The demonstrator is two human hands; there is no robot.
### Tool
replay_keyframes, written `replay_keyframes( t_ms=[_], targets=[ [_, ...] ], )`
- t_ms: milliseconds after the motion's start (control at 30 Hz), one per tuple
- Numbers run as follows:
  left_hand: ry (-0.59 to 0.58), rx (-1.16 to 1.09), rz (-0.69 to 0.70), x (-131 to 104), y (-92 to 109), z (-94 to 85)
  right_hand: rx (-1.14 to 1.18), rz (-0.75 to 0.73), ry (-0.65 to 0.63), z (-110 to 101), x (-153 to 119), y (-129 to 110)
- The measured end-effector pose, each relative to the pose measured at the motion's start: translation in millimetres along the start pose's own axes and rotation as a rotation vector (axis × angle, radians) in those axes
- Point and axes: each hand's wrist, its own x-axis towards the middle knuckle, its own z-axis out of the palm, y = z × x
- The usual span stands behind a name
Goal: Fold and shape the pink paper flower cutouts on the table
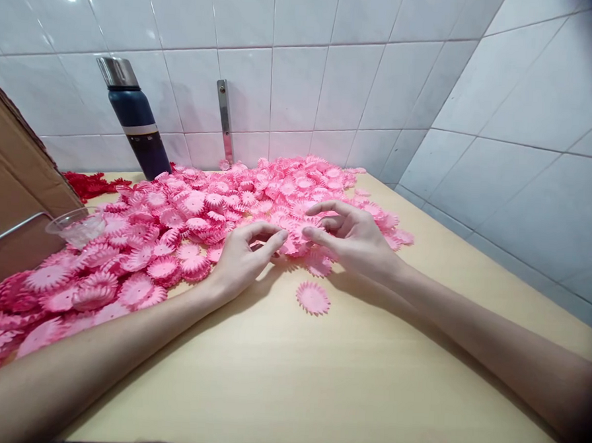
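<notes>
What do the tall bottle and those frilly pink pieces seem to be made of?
The bottle looks like metal: its cap is shiny and silvery, its body smooth dark blue, probably painted. The pink pieces look thin and matte with crisp toothed edges, perhaps fabric or foam; the picture can't settle which.

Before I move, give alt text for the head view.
Left hand and right hand nearly meet at the near edge of a heap of pink scalloped discs on a pale table, one loose disc lying apart in front. Behind, a blue bottle stands by a tiled wall.
</notes>
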Motion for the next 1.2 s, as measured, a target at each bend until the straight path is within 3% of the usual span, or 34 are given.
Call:
replay_keyframes(
  t_ms=[333, 467, 600, 833, 1200],
  targets=[
    [0.016, -0.022, -0.002, 0, -1, 0.9, -0.040, 0.121, 0.268, -3, 5, 2],
    [0.030, -0.026, -0.001, -1, 0, 1.2, -0.031, 0.065, 0.354, -7, 9, 5],
    [0.023, -0.026, 0.014, -1, -1, 1.1, 0.011, 0.031, 0.311, -6, 8, 3],
    [0.017, -0.015, 0.042, 0, -3, 0.5, 0.043, 0.138, 0.290, -3, 6, 4],
    [0.039, -0.002, 0.055, -1, -1, 0.3, 0.028, 0.000, 0.301, -5, 8, 8]
  ],
)
